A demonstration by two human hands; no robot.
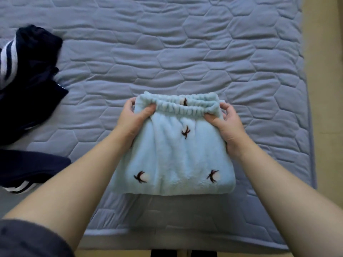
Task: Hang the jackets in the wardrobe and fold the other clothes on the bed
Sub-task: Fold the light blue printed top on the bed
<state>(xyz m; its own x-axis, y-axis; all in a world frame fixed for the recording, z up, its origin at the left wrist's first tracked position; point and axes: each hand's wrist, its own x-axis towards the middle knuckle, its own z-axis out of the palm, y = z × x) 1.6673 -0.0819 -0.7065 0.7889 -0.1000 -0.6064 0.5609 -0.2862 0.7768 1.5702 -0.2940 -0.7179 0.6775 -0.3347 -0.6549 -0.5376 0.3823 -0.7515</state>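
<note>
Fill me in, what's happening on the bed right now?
A person is folding a light blue fleece garment on the quilted bed. Both hands grip its elastic waistband, the left hand at the left corner and the right hand at the right corner. The piece already lies folded into a compact rectangle near the bed's front edge. A dark navy garment with white stripes lies crumpled at the left, not yet folded.
</note>
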